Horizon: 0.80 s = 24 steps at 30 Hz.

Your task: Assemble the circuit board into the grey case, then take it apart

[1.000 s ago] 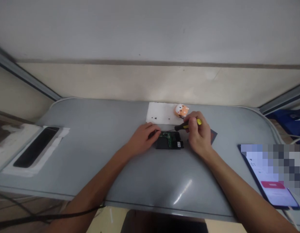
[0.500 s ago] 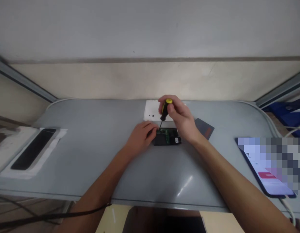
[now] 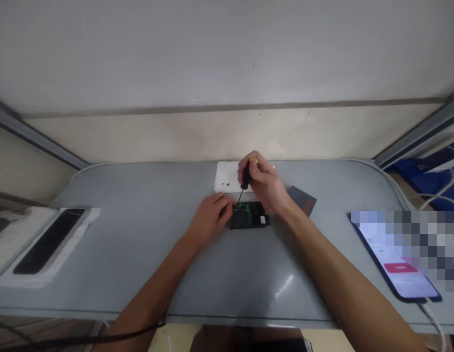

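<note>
A small black device with an exposed green circuit board (image 3: 249, 215) lies flat on the grey table. My left hand (image 3: 211, 215) is closed at its left edge, thumb and fingertips drawn together near the upper left corner. In my right hand (image 3: 267, 186) is a screwdriver (image 3: 245, 181) with a black and yellow handle, gripped by curled fingers. Its thin shaft slants down and left to the board's upper left corner, close to my left fingertips. The exact spot under the tip is too small to make out.
Behind the device lies white paper (image 3: 221, 177) with a few tiny dark pieces. A dark card (image 3: 302, 199) is right of my right hand. A lit phone (image 3: 406, 281) with a cable lies at the right; a dark phone-shaped slab (image 3: 51, 242) rests on white paper at the left.
The whole view has shifted slightly, with the table sitting lower in it. My right fingers have turned around the screwdriver handle, covering more of it. The left hand stays at the device.
</note>
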Available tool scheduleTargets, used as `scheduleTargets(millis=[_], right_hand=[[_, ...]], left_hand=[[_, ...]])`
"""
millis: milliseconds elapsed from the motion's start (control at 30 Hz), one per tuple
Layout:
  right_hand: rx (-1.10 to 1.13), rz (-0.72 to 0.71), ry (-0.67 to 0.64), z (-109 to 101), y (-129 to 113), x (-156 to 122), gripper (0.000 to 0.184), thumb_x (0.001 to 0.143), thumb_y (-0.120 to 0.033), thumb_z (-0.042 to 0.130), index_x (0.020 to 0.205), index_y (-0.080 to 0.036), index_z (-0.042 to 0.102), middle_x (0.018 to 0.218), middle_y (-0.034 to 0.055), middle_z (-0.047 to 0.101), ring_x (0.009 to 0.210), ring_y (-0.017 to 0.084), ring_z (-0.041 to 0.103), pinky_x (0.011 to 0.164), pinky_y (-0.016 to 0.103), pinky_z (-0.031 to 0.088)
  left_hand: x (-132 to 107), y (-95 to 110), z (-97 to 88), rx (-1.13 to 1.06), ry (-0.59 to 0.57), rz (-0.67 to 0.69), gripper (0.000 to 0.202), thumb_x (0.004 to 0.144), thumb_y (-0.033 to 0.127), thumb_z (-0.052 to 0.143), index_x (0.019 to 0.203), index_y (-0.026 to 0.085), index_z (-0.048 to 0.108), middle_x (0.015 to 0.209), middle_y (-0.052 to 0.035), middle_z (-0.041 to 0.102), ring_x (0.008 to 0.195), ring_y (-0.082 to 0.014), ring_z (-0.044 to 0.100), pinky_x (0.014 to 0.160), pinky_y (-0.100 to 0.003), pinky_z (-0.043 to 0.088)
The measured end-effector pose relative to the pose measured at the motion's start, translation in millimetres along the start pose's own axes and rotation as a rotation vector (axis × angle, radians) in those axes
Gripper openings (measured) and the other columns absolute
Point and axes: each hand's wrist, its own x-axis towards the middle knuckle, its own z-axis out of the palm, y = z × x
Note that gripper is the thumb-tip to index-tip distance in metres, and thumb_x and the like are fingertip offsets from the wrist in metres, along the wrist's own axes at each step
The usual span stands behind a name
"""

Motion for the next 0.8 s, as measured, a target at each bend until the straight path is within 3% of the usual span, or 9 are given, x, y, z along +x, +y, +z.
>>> scheduleTargets(millis=[100, 167, 300, 400, 467, 600, 700, 800], right_hand=[[0.037, 0.052, -0.076, 5, -1, -3, 0.03, 0.101, -0.052, 0.06, 0.105, -0.022, 0.064, 0.079, 0.0007, 0.052, 0.073, 0.015, 0.047, 0.069, 0.032, 0.035], [0.081, 0.06, -0.036, 11, 0, -4, 0.035, 0.098, -0.056, 0.061, 0.109, -0.023, 0.062, 0.077, -0.0005, 0.049, 0.07, 0.015, 0.044, 0.067, 0.032, 0.033], [0.168, 0.031, 0.137, 15, 3, -3, 0.041, 0.091, -0.061, 0.068, 0.098, -0.027, 0.048, 0.07, -0.0051, 0.039, 0.061, 0.014, 0.034, 0.062, 0.031, 0.028], [0.186, 0.033, 0.184, 11, 4, -2, 0.045, 0.09, -0.059, 0.071, 0.088, -0.027, 0.04, 0.068, -0.0062, 0.039, 0.059, 0.013, 0.032, 0.061, 0.03, 0.026], [0.172, 0.022, 0.184, 7, 4, -1, 0.043, 0.092, -0.056, 0.07, 0.086, -0.026, 0.041, 0.073, -0.0041, 0.045, 0.063, 0.013, 0.039, 0.064, 0.03, 0.031], [0.138, 0.05, 0.08, 2, 2, -2, 0.033, 0.097, -0.054, 0.064, 0.092, -0.022, 0.055, 0.088, 0.0023, 0.054, 0.078, 0.015, 0.053, 0.072, 0.031, 0.039], [0.159, 0.1, 0.042, 4, 0, -2, 0.035, 0.098, -0.057, 0.059, 0.098, -0.022, 0.057, 0.083, 0.002, 0.052, 0.074, 0.016, 0.051, 0.07, 0.032, 0.041], [0.194, 0.077, 0.1, 10, 1, -2, 0.037, 0.097, -0.062, 0.058, 0.1, -0.026, 0.051, 0.074, -0.0021, 0.045, 0.065, 0.015, 0.042, 0.065, 0.031, 0.038]], left_hand=[[-1, -2, 0.5, 0.011, -0.017, 0.009, 0.024, 0.108, 0.026, 0.045, 0.106, 0.021, 0.069, 0.103, -0.0054, 0.07, 0.099, -0.0229, 0.064, 0.092, -0.04, 0.048], [-1, -2, 0.6, 0.012, -0.018, 0.008, 0.023, 0.108, 0.025, 0.045, 0.106, 0.021, 0.069, 0.104, -0.0055, 0.07, 0.1, -0.0231, 0.064, 0.093, -0.041, 0.048], [0, -3, 1.4, -0.001, -0.016, 0.007, 0.023, 0.108, 0.024, 0.045, 0.107, 0.022, 0.069, 0.105, -0.0052, 0.07, 0.1, -0.0227, 0.064, 0.093, -0.04, 0.048], [-1, -5, 1.6, -0.009, -0.015, 0.019, 0.023, 0.108, 0.024, 0.045, 0.108, 0.022, 0.068, 0.107, -0.0051, 0.07, 0.101, -0.0224, 0.064, 0.093, -0.039, 0.048], [-2, -6, 1.0, -0.009, -0.011, 0.032, 0.023, 0.108, 0.024, 0.045, 0.109, 0.022, 0.068, 0.107, -0.0052, 0.07, 0.102, -0.0223, 0.064, 0.093, -0.039, 0.048], [-4, -8, -1.2, -0.003, -0.017, 0.041, 0.025, 0.109, 0.025, 0.043, 0.102, 0.021, 0.067, 0.103, -0.0052, 0.069, 0.096, -0.0212, 0.063, 0.09, -0.038, 0.048], [-4, -7, -2.0, 0.022, -0.024, 0.022, 0.026, 0.109, 0.025, 0.042, 0.103, 0.021, 0.067, 0.104, -0.0059, 0.071, 0.099, -0.0221, 0.064, 0.09, -0.039, 0.047], [-5, -6, -1.5, 0.036, -0.033, 0.01, 0.026, 0.108, 0.026, 0.042, 0.104, 0.021, 0.067, 0.104, -0.0061, 0.073, 0.099, -0.0234, 0.065, 0.092, -0.041, 0.048]])
